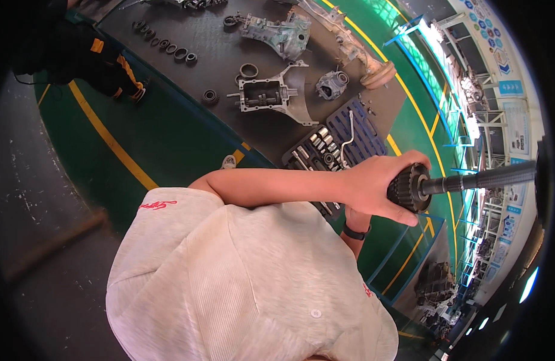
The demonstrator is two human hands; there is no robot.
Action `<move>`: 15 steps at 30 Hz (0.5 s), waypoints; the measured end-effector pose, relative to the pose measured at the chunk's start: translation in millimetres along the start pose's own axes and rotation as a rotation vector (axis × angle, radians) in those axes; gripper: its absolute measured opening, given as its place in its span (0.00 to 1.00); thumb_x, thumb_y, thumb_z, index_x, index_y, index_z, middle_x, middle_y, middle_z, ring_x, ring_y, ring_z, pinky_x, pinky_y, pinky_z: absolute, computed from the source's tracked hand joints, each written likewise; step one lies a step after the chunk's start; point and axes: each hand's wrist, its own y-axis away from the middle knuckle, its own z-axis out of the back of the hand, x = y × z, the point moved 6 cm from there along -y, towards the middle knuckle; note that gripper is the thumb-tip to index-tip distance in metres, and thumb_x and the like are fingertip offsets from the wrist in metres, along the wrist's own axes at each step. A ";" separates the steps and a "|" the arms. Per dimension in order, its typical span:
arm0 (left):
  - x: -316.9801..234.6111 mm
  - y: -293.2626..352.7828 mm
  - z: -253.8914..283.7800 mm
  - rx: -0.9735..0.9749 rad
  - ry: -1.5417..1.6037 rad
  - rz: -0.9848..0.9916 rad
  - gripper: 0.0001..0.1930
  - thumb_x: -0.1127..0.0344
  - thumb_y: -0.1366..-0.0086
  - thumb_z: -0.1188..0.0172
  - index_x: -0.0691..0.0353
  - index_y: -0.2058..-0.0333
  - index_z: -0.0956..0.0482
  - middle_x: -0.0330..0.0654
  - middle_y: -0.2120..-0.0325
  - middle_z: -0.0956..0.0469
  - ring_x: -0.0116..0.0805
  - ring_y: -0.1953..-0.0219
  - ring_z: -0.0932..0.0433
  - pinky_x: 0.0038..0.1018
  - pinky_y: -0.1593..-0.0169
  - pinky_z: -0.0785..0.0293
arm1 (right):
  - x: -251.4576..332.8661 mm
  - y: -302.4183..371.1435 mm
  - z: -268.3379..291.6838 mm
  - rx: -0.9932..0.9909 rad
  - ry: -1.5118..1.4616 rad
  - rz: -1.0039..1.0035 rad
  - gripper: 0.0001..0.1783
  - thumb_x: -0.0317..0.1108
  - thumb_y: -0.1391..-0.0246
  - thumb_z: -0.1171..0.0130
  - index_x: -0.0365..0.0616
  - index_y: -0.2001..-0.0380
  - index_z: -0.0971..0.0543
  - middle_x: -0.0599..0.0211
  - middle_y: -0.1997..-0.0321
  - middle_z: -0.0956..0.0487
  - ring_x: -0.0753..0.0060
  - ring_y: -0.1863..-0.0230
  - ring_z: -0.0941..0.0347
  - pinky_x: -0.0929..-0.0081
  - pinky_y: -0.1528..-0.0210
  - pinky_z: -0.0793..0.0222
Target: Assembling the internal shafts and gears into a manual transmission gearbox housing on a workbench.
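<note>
My left hand [377,180] reaches across my body and is closed around a toothed gear [404,188], fingers above and thumb below. From the gear a long metal gear shaft [470,182] with a splined section sticks out to the right, raised well off the table. Of my right hand [357,221] only the wrist side shows, just above a black wristband [354,233]. Its fingers are hidden behind my left hand, so I cannot see what they touch. Beneath my left forearm lies an open socket set case [361,129] with sockets and a bent handle.
On the dark table [187,90] lie an open gearbox housing [262,96], another casing [283,36], a smaller metal unit [331,85], a loose bearing [210,96] and a row of rings [164,44]. A person in dark trousers [103,66] stands at the left.
</note>
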 end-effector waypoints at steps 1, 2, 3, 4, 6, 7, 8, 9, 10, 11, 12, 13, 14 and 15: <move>5.1 3.2 -0.8 0.015 0.021 0.010 0.45 0.56 0.51 0.20 0.60 0.40 0.38 0.44 0.58 0.21 0.39 0.56 0.20 0.33 0.49 0.26 | -3.3 3.1 -0.3 0.001 0.002 -0.007 0.36 0.28 0.55 0.23 0.46 0.42 0.26 0.66 0.46 0.24 0.69 0.48 0.27 0.67 0.49 0.29; 10.6 6.0 -2.3 0.034 0.055 0.033 0.44 0.56 0.50 0.21 0.61 0.40 0.38 0.44 0.59 0.21 0.39 0.57 0.20 0.33 0.49 0.26 | -6.2 5.0 -0.2 -0.001 0.002 -0.016 0.36 0.28 0.55 0.23 0.46 0.42 0.26 0.67 0.45 0.24 0.69 0.47 0.27 0.67 0.49 0.29; 16.3 8.0 -4.2 0.055 0.092 0.058 0.43 0.57 0.49 0.22 0.61 0.40 0.38 0.43 0.60 0.20 0.38 0.58 0.20 0.33 0.50 0.26 | -9.6 7.2 -0.9 -0.002 0.003 -0.025 0.36 0.28 0.55 0.23 0.46 0.42 0.26 0.67 0.45 0.24 0.69 0.47 0.27 0.67 0.49 0.29; 19.5 9.8 -4.7 0.045 0.097 0.051 0.43 0.58 0.49 0.22 0.61 0.39 0.39 0.42 0.61 0.20 0.38 0.59 0.19 0.32 0.51 0.25 | -11.7 8.3 -0.5 -0.006 0.001 -0.032 0.36 0.28 0.55 0.23 0.46 0.42 0.26 0.67 0.45 0.24 0.69 0.47 0.27 0.67 0.48 0.29; 25.8 11.9 -6.0 0.032 0.096 0.055 0.42 0.59 0.50 0.23 0.61 0.40 0.38 0.42 0.62 0.20 0.37 0.60 0.19 0.32 0.52 0.25 | -16.1 10.0 -1.0 -0.012 0.000 -0.040 0.36 0.28 0.55 0.23 0.46 0.41 0.27 0.67 0.45 0.24 0.70 0.47 0.27 0.67 0.48 0.29; 28.5 11.9 -7.2 0.034 0.102 0.060 0.42 0.59 0.50 0.23 0.60 0.41 0.38 0.42 0.62 0.20 0.37 0.60 0.19 0.32 0.52 0.25 | -18.3 9.8 -1.1 -0.012 0.000 -0.044 0.37 0.28 0.55 0.23 0.46 0.41 0.27 0.67 0.45 0.24 0.70 0.46 0.27 0.67 0.47 0.30; 30.2 11.4 -8.4 0.037 0.107 0.065 0.42 0.60 0.50 0.23 0.60 0.41 0.37 0.42 0.62 0.20 0.37 0.60 0.19 0.32 0.53 0.25 | -20.2 9.5 -1.7 -0.014 -0.005 -0.047 0.37 0.28 0.55 0.23 0.46 0.41 0.27 0.67 0.45 0.24 0.70 0.46 0.28 0.67 0.47 0.30; 31.2 10.9 -9.0 0.042 0.110 0.068 0.41 0.60 0.51 0.23 0.60 0.41 0.37 0.42 0.62 0.20 0.37 0.60 0.19 0.32 0.53 0.25 | -21.7 8.8 -2.3 -0.013 -0.007 -0.046 0.37 0.28 0.55 0.23 0.46 0.41 0.27 0.67 0.44 0.24 0.70 0.46 0.28 0.67 0.47 0.30; 32.5 10.6 -10.0 0.054 0.110 0.092 0.41 0.60 0.51 0.23 0.60 0.42 0.37 0.42 0.62 0.20 0.37 0.60 0.19 0.32 0.53 0.25 | -22.8 8.1 -3.0 -0.013 0.001 -0.045 0.37 0.28 0.55 0.23 0.46 0.41 0.27 0.67 0.44 0.24 0.70 0.46 0.28 0.67 0.46 0.30; 33.4 9.9 -11.0 0.066 0.110 0.116 0.41 0.61 0.51 0.23 0.60 0.42 0.36 0.42 0.62 0.20 0.36 0.60 0.19 0.32 0.53 0.25 | -24.1 7.0 -3.9 -0.015 0.001 -0.046 0.37 0.28 0.55 0.22 0.46 0.41 0.27 0.67 0.44 0.24 0.70 0.46 0.28 0.67 0.46 0.30; 33.8 9.3 -12.0 0.081 0.110 0.139 0.40 0.61 0.52 0.23 0.59 0.42 0.36 0.42 0.62 0.20 0.36 0.60 0.19 0.32 0.53 0.25 | -24.9 6.1 -4.8 -0.017 -0.002 -0.045 0.37 0.28 0.55 0.22 0.46 0.41 0.27 0.67 0.44 0.24 0.70 0.45 0.28 0.67 0.46 0.30; 32.5 8.2 -12.3 0.084 0.100 0.140 0.40 0.62 0.52 0.23 0.59 0.43 0.36 0.41 0.62 0.20 0.36 0.60 0.19 0.32 0.53 0.25 | -25.6 4.9 -6.0 -0.020 0.001 -0.046 0.38 0.28 0.55 0.22 0.46 0.40 0.27 0.67 0.44 0.24 0.70 0.45 0.28 0.67 0.45 0.30; 31.5 7.7 -12.7 0.090 0.104 0.144 0.40 0.63 0.52 0.23 0.59 0.43 0.36 0.41 0.62 0.20 0.36 0.61 0.19 0.32 0.53 0.25 | -26.0 4.1 -7.1 -0.021 0.003 -0.045 0.38 0.28 0.55 0.22 0.46 0.40 0.27 0.67 0.44 0.25 0.70 0.45 0.28 0.67 0.45 0.30; 30.2 6.9 -13.0 0.095 0.108 0.146 0.40 0.63 0.52 0.23 0.59 0.43 0.36 0.41 0.62 0.20 0.36 0.61 0.20 0.32 0.53 0.25 | -26.4 3.0 -8.6 -0.025 0.002 -0.044 0.38 0.28 0.55 0.22 0.46 0.40 0.28 0.67 0.43 0.25 0.70 0.45 0.29 0.67 0.45 0.31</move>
